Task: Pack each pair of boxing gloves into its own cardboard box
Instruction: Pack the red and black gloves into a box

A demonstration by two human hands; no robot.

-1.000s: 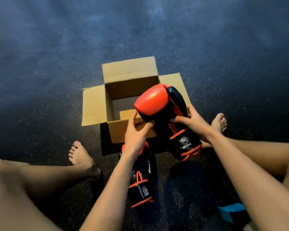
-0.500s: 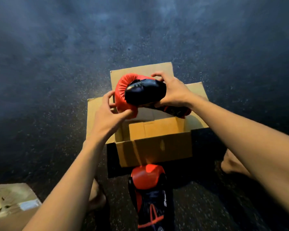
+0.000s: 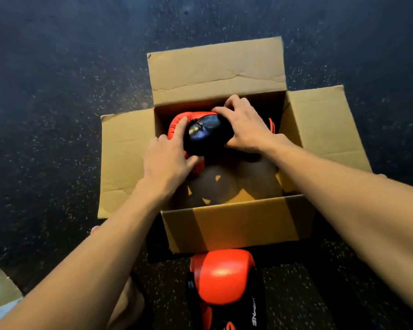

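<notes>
Holding the red-and-black glove [image 3: 208,135] low inside the cardboard box [image 3: 236,225] at frame centre, the left hand [image 3: 167,163] curls its fingers [image 3: 181,126] round the red padding and the right hand [image 3: 246,129] grips the black side. Set crooked, the glove could jam and crowd out its partner. The box holds only this glove; the second glove [image 3: 222,279] lies on the floor [image 3: 57,91] at the bottom edge, beside the box.

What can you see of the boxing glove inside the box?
The boxing glove is red with a glossy black part facing up, smooth like leather or vinyl. It sits low in the open cardboard box, toward the far wall. The left hand grips its red padded end and the right hand grips the other end. Its cuff is mostly hidden.
</notes>
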